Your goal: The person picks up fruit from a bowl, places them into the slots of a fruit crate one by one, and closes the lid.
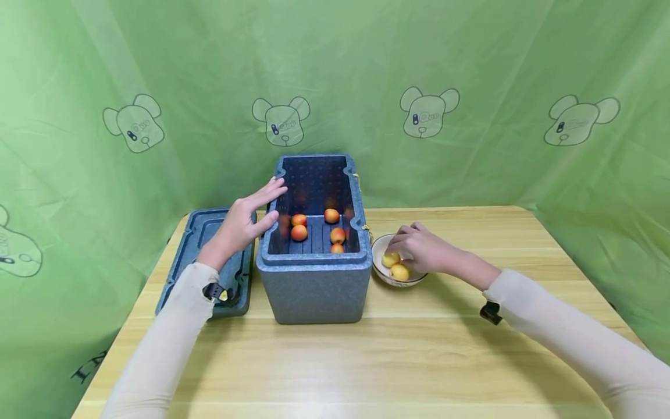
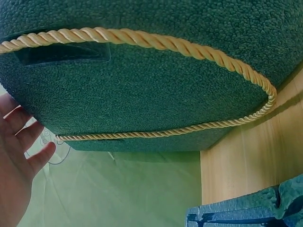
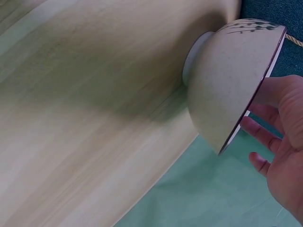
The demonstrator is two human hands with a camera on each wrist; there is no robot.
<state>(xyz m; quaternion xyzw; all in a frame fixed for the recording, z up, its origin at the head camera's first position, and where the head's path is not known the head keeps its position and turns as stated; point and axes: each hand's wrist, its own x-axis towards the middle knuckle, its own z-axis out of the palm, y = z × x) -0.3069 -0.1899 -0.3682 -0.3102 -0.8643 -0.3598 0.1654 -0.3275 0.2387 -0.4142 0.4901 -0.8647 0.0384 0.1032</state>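
A grey-blue foam box [image 1: 314, 291] stands lidless, with several small red-orange fruits [image 1: 299, 233] on its floor. My left hand [image 1: 246, 221] rests against its left rim, fingers extended and thumb spread; the left wrist view has that hand [image 2: 19, 156] at the box's edge, beside a twisted gold cord [image 2: 180, 46]. Right of the box is a white bowl [image 1: 381, 273] holding yellow fruits [image 1: 399, 272]. My right hand [image 1: 424, 247] reaches into it, fingers curled round one yellow fruit [image 1: 389, 259]. In the right wrist view the bowl [image 3: 232, 71] wall hides those fingertips.
The box's lid [image 1: 191, 256] lies on the wooden table [image 1: 314, 366], left of the box. Green cloth [image 1: 356, 58] with bear-head drawings hangs behind the table and along both sides. The bowl stands close against the box's right side.
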